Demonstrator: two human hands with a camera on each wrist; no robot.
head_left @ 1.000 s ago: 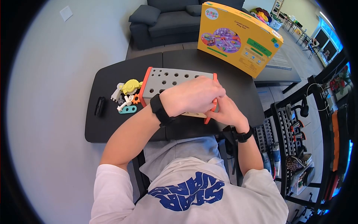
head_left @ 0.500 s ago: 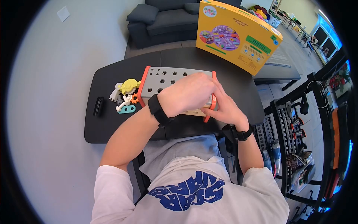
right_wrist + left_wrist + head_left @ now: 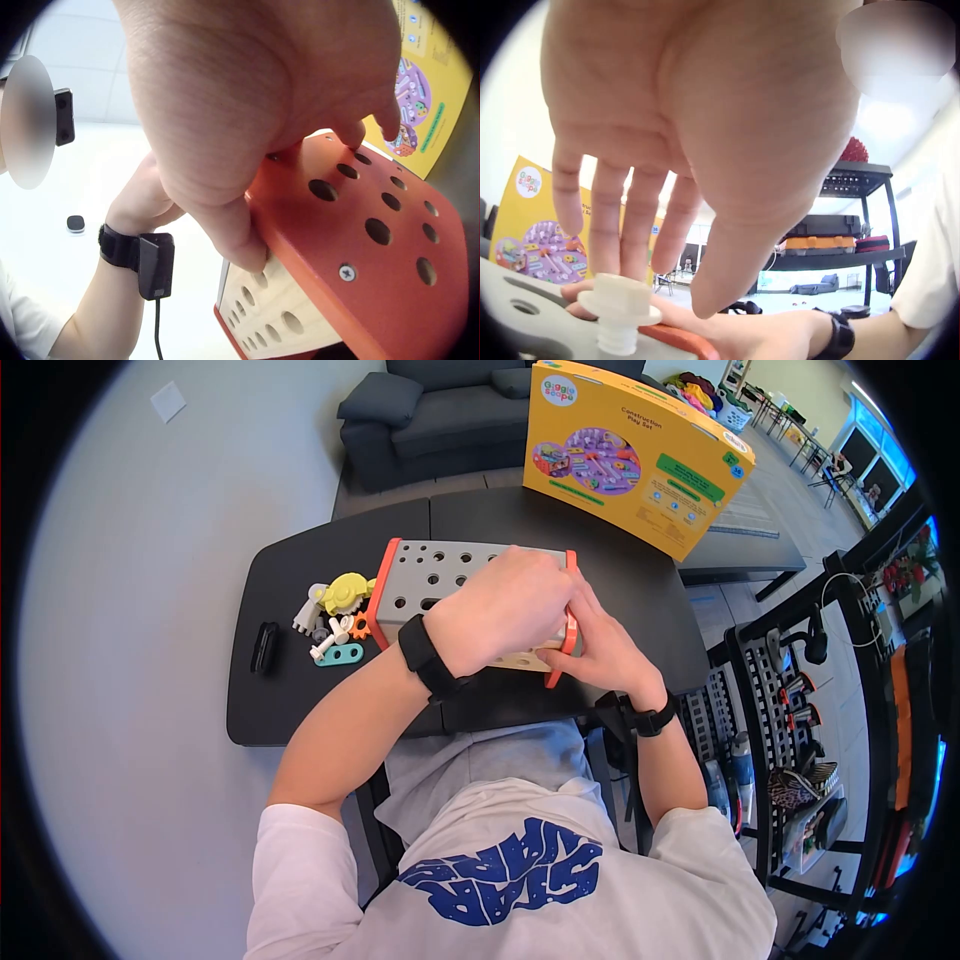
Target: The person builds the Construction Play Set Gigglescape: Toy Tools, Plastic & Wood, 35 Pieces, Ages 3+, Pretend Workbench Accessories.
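My left hand (image 3: 515, 600) over the white bolt (image 3: 620, 300), right hand (image 3: 605, 652) gripping the red end panel (image 3: 405, 319).
Left fingers extended downward, thumb apart; contact with bolt: cannot tell. Bolt head-up at the grey top (image 3: 411, 582) of the toy bench, which sits on my black table (image 3: 310, 705).

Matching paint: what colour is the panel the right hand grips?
The panel is orange-red, clearest in the right wrist view.

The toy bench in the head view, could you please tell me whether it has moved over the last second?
No, not visibly: the toy bench keeps the same place against the seam in the black table.
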